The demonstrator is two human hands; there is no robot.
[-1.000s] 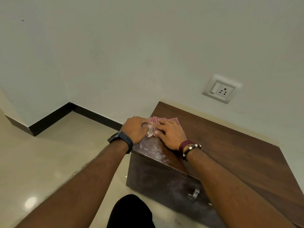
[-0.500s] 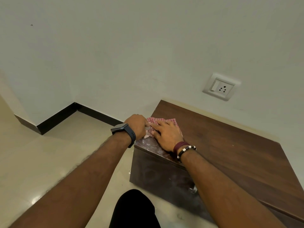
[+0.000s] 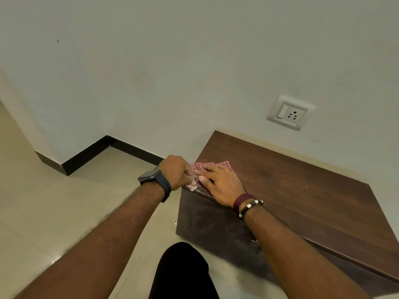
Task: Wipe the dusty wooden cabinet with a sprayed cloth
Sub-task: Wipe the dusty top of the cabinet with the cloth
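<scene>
A low dark-brown wooden cabinet (image 3: 302, 190) stands against the wall at the right. A red-and-white checked cloth (image 3: 212, 166) lies at the front left corner of its top. My right hand (image 3: 222, 183) presses flat on the cloth with its fingers spread. My left hand (image 3: 176, 172), a dark watch on the wrist, grips the cloth's left edge at the cabinet's corner. The cabinet's front face (image 3: 211, 227) shows pale dust smears, and my right forearm hides most of its metal handle.
A white wall socket with a switch (image 3: 289, 113) sits above the cabinet. Black skirting (image 3: 90, 154) runs along the wall corner at the left. Beige floor tiles (image 3: 64, 212) stretch left of the cabinet. My dark-clad knee (image 3: 183, 270) is at the bottom centre.
Both hands and the cloth have slid toward the cabinet's front left corner, covering the dusty patch seen earlier. The view has shifted slightly.
</scene>
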